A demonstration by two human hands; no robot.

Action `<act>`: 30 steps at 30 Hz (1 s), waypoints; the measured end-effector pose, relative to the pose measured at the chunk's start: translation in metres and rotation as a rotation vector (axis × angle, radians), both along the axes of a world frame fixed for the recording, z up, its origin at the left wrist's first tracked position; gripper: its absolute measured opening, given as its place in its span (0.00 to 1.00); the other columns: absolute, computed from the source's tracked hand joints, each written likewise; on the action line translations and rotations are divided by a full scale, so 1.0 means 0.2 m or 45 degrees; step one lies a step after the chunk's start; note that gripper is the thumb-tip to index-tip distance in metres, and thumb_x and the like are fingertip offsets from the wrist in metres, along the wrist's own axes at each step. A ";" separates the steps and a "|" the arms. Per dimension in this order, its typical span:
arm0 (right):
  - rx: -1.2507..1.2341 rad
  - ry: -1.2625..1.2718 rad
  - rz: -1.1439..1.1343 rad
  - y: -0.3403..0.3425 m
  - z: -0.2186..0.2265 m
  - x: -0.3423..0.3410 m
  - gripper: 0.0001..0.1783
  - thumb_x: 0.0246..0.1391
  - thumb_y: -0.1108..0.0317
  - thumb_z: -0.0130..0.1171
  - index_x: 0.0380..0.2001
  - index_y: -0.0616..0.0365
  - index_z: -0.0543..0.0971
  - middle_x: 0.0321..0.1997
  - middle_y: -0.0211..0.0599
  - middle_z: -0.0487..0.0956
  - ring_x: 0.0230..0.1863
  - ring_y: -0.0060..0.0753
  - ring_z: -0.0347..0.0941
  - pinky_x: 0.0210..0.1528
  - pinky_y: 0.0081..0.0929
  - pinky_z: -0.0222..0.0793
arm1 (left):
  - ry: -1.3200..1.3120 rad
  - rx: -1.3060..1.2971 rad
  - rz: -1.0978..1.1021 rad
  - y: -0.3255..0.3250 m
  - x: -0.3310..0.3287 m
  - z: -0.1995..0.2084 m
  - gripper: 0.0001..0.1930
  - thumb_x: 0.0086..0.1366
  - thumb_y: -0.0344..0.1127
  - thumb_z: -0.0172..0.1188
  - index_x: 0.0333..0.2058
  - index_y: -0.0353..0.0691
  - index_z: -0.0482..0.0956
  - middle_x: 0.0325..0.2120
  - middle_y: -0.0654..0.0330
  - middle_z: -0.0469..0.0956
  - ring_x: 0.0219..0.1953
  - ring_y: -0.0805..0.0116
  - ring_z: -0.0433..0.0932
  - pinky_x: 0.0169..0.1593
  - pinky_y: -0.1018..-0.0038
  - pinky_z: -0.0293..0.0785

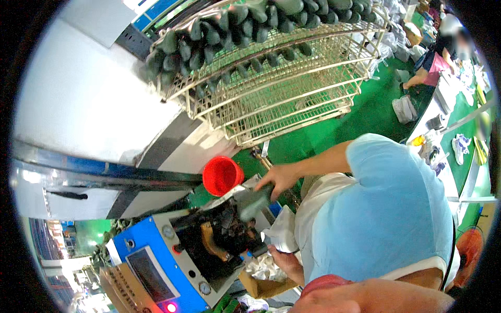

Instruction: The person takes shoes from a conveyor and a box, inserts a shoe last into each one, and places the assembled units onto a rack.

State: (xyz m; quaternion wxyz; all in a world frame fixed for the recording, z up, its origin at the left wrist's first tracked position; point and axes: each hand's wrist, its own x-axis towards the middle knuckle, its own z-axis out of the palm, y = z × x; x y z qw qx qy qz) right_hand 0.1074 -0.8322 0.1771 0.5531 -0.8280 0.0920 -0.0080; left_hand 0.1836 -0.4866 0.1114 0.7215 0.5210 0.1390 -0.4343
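Observation:
My right hand (281, 180) reaches in from above, its thumb and fingers spread around the end of a grey-green shoe last (252, 204). Lower down, my left hand (284, 261) is closed at the lower edge of a white shoe upper (282, 230), its fingers partly hidden. The upper and the last are close together beside the dark working head of a blue machine (190, 279). A curved brown part (211, 241) shows inside that machine. I cannot tell whether the last touches the machine.
A red bucket (222, 176) stands behind the machine. Beyond it is a wire rack (282, 99) with rows of dark green shoe lasts (214, 31). A cardboard box (266, 287) holds white pieces near my left hand. Another person (436, 62) is by a bench of shoes at far right.

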 end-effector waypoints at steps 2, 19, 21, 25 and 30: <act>-0.388 0.242 -0.434 -0.31 0.04 -0.27 0.39 0.48 0.51 0.70 0.64 0.45 0.74 0.55 0.46 0.82 0.53 0.47 0.80 0.55 0.41 0.75 | 0.002 0.104 -0.044 -0.11 -0.02 -0.03 0.32 0.73 0.52 0.53 0.60 0.26 0.69 0.56 0.45 0.75 0.55 0.51 0.76 0.60 0.58 0.72; -0.637 0.941 -1.508 -2.56 -0.23 -1.60 0.36 0.66 0.49 0.52 0.70 0.58 0.62 0.58 0.58 0.75 0.56 0.60 0.73 0.56 0.51 0.70 | -1.009 1.060 -1.019 -1.41 -0.32 0.37 0.26 0.67 0.52 0.63 0.41 0.26 0.82 0.32 0.45 0.84 0.34 0.56 0.79 0.43 0.62 0.74; -0.663 0.942 -1.498 -2.54 -0.26 -1.60 0.35 0.67 0.49 0.52 0.70 0.58 0.63 0.59 0.57 0.74 0.57 0.59 0.72 0.57 0.51 0.69 | -0.967 0.974 -0.893 -1.32 -0.29 0.18 0.26 0.67 0.52 0.63 0.42 0.26 0.82 0.33 0.45 0.84 0.34 0.54 0.80 0.43 0.61 0.74; -0.706 1.011 -1.539 -2.49 -0.30 -1.72 0.35 0.68 0.49 0.51 0.70 0.57 0.64 0.61 0.57 0.73 0.60 0.59 0.70 0.60 0.51 0.67 | -0.907 0.881 -0.790 -1.32 -0.31 0.14 0.27 0.67 0.53 0.62 0.43 0.26 0.82 0.36 0.43 0.84 0.37 0.51 0.82 0.43 0.60 0.75; -0.773 1.011 -1.526 -2.53 -0.31 -1.56 0.34 0.69 0.48 0.49 0.70 0.56 0.64 0.64 0.56 0.71 0.63 0.58 0.68 0.63 0.51 0.65 | -0.816 0.806 -0.426 -1.07 -0.30 0.12 0.30 0.66 0.55 0.61 0.46 0.27 0.82 0.38 0.45 0.84 0.39 0.51 0.82 0.45 0.59 0.75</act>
